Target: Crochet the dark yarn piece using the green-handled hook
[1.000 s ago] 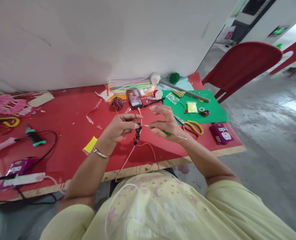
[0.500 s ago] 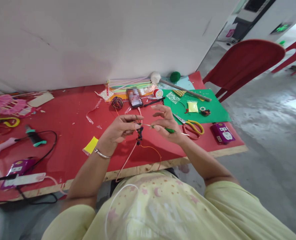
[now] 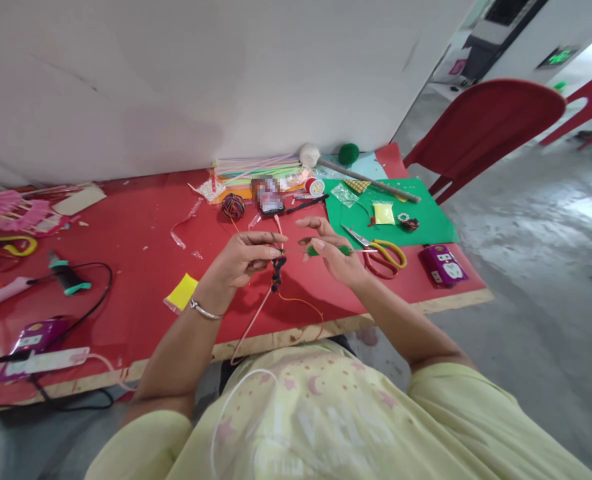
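Note:
Between thumb and fingers, my left hand (image 3: 249,257) pinches a small dark multicoloured piece of crochet (image 3: 277,272), which hangs below the fingertips. A yarn strand runs over the left index finger. My right hand (image 3: 333,250) grips the green handle of a crochet hook (image 3: 343,251), its other fingers raised. The hook's thin metal shaft points left to the top of the crochet piece; whether its tip is inside a loop is too small to tell. Behind the hands lies a ball of multicoloured yarn (image 3: 233,207). A loose orange strand (image 3: 306,301) curls below the piece.
Scissors (image 3: 389,257) with red and yellow handles lie beside my right hand. A phone (image 3: 269,197) on a pink cable is behind my hands. A purple box (image 3: 443,265) sits at the right, a yellow packet (image 3: 182,292) by my left wrist. A red chair (image 3: 491,127) stands beyond.
My right hand has shifted its hold on the crochet hook, so more of the green handle shows left of the thumb. The left hand keeps its pinch on the crochet piece.

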The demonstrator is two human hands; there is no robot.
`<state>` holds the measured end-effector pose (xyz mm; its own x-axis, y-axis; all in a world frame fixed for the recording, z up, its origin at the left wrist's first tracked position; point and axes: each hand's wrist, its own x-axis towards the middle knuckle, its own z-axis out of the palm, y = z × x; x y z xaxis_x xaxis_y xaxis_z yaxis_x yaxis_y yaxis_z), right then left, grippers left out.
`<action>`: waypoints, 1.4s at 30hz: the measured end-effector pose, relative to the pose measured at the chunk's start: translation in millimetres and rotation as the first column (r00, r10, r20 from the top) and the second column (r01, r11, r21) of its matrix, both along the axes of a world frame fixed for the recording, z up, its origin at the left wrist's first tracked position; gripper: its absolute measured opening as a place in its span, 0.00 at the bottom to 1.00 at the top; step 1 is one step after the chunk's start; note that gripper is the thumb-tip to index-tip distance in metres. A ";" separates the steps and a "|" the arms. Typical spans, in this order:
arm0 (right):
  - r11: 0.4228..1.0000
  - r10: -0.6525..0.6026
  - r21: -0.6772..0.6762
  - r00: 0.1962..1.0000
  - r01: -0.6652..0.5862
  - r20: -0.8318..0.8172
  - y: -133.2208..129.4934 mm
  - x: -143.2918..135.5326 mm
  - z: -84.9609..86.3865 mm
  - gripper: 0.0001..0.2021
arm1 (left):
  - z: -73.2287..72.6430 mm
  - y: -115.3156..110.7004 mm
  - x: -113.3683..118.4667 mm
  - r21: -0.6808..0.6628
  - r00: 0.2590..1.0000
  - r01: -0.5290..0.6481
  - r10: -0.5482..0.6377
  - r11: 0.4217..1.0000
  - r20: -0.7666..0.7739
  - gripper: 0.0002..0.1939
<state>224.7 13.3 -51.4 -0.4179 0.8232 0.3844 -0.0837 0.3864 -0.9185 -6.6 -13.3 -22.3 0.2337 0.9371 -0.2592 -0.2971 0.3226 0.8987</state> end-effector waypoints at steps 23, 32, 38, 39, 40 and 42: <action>0.966 -0.256 -0.102 0.946 0.239 -0.198 -13.5 -31.9 -22.9 0.20 | -1.0 -4.0 22.6 0.033 0.982 -0.173 0.170 0.984 0.087 0.23; 0.956 -0.286 0.053 0.956 0.290 -0.065 -18.2 -28.9 -12.3 0.20 | -6.4 -6.8 25.4 0.028 0.974 -0.200 0.195 0.979 0.117 0.23; 0.937 -0.312 0.148 0.949 0.315 -0.046 -24.0 -26.6 -10.3 0.18 | -7.5 -7.6 23.2 0.045 0.974 -0.201 0.195 0.979 0.115 0.23; 0.938 -0.313 0.145 0.949 0.315 -0.040 -23.8 -26.3 -11.0 0.18 | -7.3 -7.7 23.4 0.039 0.974 -0.203 0.197 0.978 0.115 0.23; 0.939 -0.313 0.136 0.949 0.315 -0.036 -23.2 -25.7 -11.7 0.18 | -7.0 -7.7 23.7 0.032 0.973 -0.207 0.202 0.978 0.115 0.22; 0.947 -0.301 0.102 0.953 0.304 -0.043 -21.2 -24.5 -12.7 0.19 | -6.4 -7.7 24.5 0.021 0.970 -0.218 0.214 0.976 0.116 0.22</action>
